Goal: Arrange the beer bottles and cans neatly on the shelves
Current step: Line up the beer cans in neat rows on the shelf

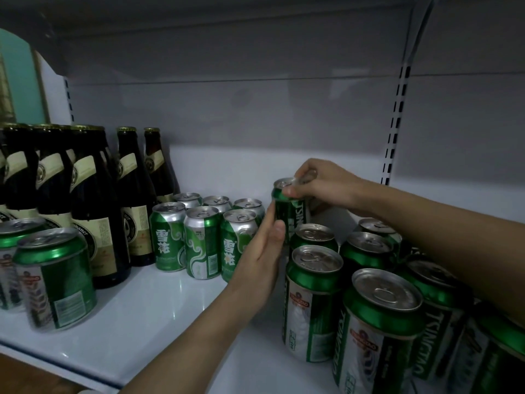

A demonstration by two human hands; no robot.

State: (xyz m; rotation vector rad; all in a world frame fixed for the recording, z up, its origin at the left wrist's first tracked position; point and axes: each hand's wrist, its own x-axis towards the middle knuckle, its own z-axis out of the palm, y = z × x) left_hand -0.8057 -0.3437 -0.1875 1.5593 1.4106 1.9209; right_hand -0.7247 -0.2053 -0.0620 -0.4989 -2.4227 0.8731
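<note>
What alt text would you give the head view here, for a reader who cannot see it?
Two bare hands handle a green beer can at the back of a white shelf: the right hand pinches its top rim and the left hand lies flat against its side. More green cans stand right of it, a cluster of six cans left, and dark bottles farther left.

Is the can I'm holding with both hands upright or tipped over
Upright: the held can has its silver lid facing up, right hand gripping its top rim, left hand against its side.
</note>
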